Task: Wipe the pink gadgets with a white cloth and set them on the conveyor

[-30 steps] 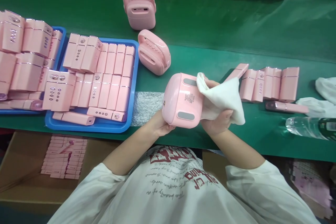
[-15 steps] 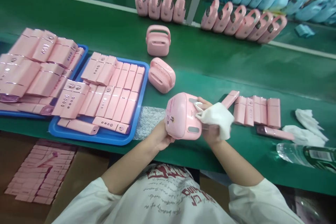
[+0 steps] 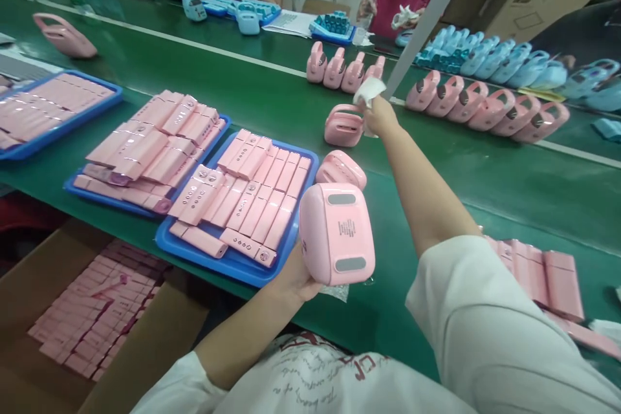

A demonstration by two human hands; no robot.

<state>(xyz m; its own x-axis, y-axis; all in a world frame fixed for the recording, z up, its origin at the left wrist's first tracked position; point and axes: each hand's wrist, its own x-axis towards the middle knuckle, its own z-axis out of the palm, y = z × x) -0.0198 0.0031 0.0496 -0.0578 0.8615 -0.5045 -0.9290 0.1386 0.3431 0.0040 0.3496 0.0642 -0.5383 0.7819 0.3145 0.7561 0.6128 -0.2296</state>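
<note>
My left hand (image 3: 305, 283) is closed around the lower side of a rounded pink device (image 3: 347, 225). The device's underside faces up, with two grey oval pads and small print between them. My right hand (image 3: 381, 118) is stretched far across the table, closed on a crumpled white wipe (image 3: 370, 89). It is at the right edge of a standing pink device with a carry handle (image 3: 342, 126); whether it touches that device I cannot tell. Just behind the held device lies another pink device (image 3: 341, 168), tipped over.
Blue trays (image 3: 233, 266) of pink slim boxes stand left, with more in a carton (image 3: 92, 317) below. Handled pink devices (image 3: 468, 100) line the back, blue ones (image 3: 514, 55) beyond. More pink boxes (image 3: 563, 281) lie right. Two people work opposite.
My right hand has left the held device and moved forward with the wipe to the standing pink device. My left hand still holds its device. The view has tilted up and swung left.
</note>
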